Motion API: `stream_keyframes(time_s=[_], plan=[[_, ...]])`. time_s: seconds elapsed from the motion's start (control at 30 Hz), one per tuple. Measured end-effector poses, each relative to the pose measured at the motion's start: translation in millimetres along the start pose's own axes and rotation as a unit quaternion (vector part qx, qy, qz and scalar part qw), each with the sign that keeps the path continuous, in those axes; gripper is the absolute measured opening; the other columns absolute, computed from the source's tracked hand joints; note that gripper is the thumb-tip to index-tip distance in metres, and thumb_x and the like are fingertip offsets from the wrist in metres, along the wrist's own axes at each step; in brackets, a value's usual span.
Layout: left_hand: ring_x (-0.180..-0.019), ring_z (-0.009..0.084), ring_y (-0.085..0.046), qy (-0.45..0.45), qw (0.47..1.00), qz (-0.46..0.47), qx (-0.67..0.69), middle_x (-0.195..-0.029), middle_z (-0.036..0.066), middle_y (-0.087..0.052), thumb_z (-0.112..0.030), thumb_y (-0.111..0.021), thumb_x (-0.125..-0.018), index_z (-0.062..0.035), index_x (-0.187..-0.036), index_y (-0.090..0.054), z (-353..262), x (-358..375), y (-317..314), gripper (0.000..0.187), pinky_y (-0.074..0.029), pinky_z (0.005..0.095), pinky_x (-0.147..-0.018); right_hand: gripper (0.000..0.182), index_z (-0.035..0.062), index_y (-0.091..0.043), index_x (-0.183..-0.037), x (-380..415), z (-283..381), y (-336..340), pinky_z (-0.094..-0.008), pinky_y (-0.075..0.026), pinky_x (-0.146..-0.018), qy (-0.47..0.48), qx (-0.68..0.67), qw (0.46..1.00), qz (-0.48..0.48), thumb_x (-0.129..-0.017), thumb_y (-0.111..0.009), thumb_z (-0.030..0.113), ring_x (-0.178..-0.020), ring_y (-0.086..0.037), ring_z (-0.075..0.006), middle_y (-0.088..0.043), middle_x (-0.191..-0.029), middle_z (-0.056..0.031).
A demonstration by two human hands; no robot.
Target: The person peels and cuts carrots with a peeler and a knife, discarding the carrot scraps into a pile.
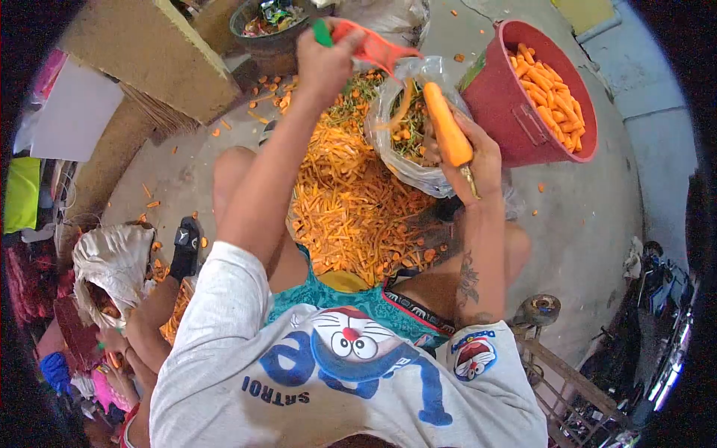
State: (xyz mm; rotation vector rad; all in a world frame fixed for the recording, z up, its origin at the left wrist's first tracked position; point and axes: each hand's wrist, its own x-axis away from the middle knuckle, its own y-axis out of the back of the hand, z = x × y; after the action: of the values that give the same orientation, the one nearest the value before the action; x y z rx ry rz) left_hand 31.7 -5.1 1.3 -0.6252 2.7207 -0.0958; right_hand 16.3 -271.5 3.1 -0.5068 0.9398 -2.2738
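My left hand (326,66) is closed around a peeler (373,51) with a red body and a green end, raised above the floor. My right hand (480,160) grips a carrot (447,127), its thick end pointing up and away and its dark stem end near my palm. A thin strip of peel (405,103) hangs in the air between the peeler and the carrot. Below them stands an open clear plastic bag (427,179) holding carrot bits and green scraps. A big heap of orange peelings (351,216) spreads between my legs.
A tilted red bucket (515,112) of peeled carrots (549,97) stands at the right. A dark bin (272,45) with rubbish is at the top. At lower left, another person's hand (116,343) is near a white sack (112,257). A metal-framed cart (567,373) sits lower right.
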Motion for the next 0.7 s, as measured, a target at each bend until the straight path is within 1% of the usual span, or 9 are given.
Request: stream_keyframes(time_s=[0.07, 0.13, 0.17, 0.27, 0.4, 0.47, 0.53, 0.6, 0.7], plan=[[-0.069, 0.0091, -0.063, 0.036, 0.999, 0.005, 0.014, -0.081, 0.001, -0.069, -0.018, -0.077, -0.089, -0.0022, -0.098, -0.07, -16.2, 29.1, -18.2, 0.02, -0.052, 0.0265, -0.063, 0.049, -0.0069, -0.047, -0.143, -1.5, 1.0, -0.7, -0.0333, -0.054, -0.093, -0.013, -0.031, 0.999, 0.042, -0.101, -0.049, 0.017, -0.104, -0.067, -0.0196, -0.063, -0.13, -0.0147], [-0.066, 0.0087, -0.064, -0.13, 0.97, 0.204, -0.039, -0.081, 0.002, -0.07, -0.016, -0.076, -0.09, -0.0033, -0.097, -0.07, -36.9, 56.5, -33.0, 0.016, -0.051, 0.0246, -0.058, 0.049, -0.0061, -0.048, -0.144, 0.7, 1.7, -35.1, -0.0314, -0.054, -0.087, 0.035, 0.039, 0.991, -0.125, -0.101, -0.049, 0.019, -0.098, -0.067, -0.0192, -0.064, -0.127, -0.0134], [-0.064, 0.0081, -0.064, -0.211, 0.961, 0.169, -0.055, -0.082, 0.002, -0.07, -0.017, -0.077, -0.089, -0.0046, -0.096, -0.07, -22.5, 44.5, -31.2, 0.015, -0.049, 0.023, -0.053, 0.049, -0.0061, -0.048, -0.144, 0.5, 1.4, -31.5, -0.0314, -0.054, -0.087, 0.032, 0.039, 0.991, -0.127, -0.101, -0.049, 0.019, -0.098, -0.067, -0.0192, -0.064, -0.127, -0.0134], [-0.066, 0.0083, -0.064, -0.008, 1.0, 0.025, 0.003, -0.084, 0.002, -0.07, -0.019, -0.08, -0.086, -0.0052, -0.096, -0.07, -5.8, 2.5, 2.2, 0.019, -0.051, 0.0237, -0.055, 0.051, -0.0015, -0.046, -0.146, 3.7, 0.4, -18.5, -0.0295, -0.048, -0.072, -0.01, 0.067, 0.995, -0.068, -0.102, -0.048, 0.024, -0.083, -0.057, -0.015, -0.062, -0.106, -0.0093], [-0.069, 0.0094, -0.064, 0.027, 0.998, 0.046, -0.039, -0.083, 0.001, -0.07, -0.021, -0.081, -0.085, -0.0054, -0.095, -0.07, -12.7, 25.2, -10.7, 0.021, -0.054, 0.0261, -0.061, 0.051, -0.0032, -0.045, -0.147, -5.0, -3.7, -26.9, -0.029, -0.051, -0.074, 0.019, 0.105, 0.991, -0.081, -0.102, -0.047, 0.022, -0.089, -0.061, -0.0146, -0.064, -0.111, -0.0106], [-0.072, 0.0095, -0.064, -0.073, 0.99, 0.114, -0.051, -0.083, 0.0, -0.07, -0.021, -0.081, -0.085, -0.0046, -0.095, -0.071, -23.9, 36.6, -21.0, 0.022, -0.054, 0.0268, -0.066, 0.051, -0.0034, -0.044, -0.147, -6.7, -5.1, -38.0, -0.0286, -0.051, -0.072, 0.05, 0.138, 0.979, -0.141, -0.102, -0.047, 0.021, -0.088, -0.062, -0.0146, -0.065, -0.11, -0.0103], [-0.074, 0.0096, -0.065, -0.065, 0.98, 0.102, -0.16, -0.084, 0.0, -0.071, -0.019, -0.079, -0.086, -0.0036, -0.095, -0.071, -13.6, 21.1, -9.4, 0.019, -0.054, 0.027, -0.071, 0.053, -0.0029, -0.043, -0.148, 0.7, -5.3, -45.7, -0.028, -0.05, -0.071, 0.031, 0.141, 0.983, -0.117, -0.103, -0.048, 0.023, -0.087, -0.062, -0.0155, -0.065, -0.11, -0.0105], [-0.074, 0.0099, -0.065, -0.015, 0.998, -0.034, -0.043, -0.084, 0.001, -0.072, -0.014, -0.073, -0.09, -0.0028, -0.096, -0.071, -0.3, -6.3, 8.6, 0.013, -0.054, 0.0273, -0.068, 0.053, -0.0034, -0.043, -0.148, 0.6, -5.7, -26.2, -0.0284, -0.052, -0.074, 0.03, 0.128, 0.987, -0.087, -0.103, -0.048, 0.023, -0.09, -0.063, -0.0161, -0.065, -0.114, -0.0114], [-0.072, 0.009, -0.064, -0.005, 0.999, -0.05, -0.007, -0.083, 0.0, -0.071, -0.014, -0.074, -0.09, -0.0026, -0.096, -0.071, -2.7, 4.0, 1.6, 0.013, -0.053, 0.0274, -0.066, 0.052, -0.004, -0.044, -0.147, -0.2, 1.4, -17.2, -0.0287, -0.053, -0.075, 0.03, 0.094, 0.992, -0.084, -0.102, -0.048, 0.022, -0.091, -0.064, -0.0169, -0.066, -0.115, -0.012]])
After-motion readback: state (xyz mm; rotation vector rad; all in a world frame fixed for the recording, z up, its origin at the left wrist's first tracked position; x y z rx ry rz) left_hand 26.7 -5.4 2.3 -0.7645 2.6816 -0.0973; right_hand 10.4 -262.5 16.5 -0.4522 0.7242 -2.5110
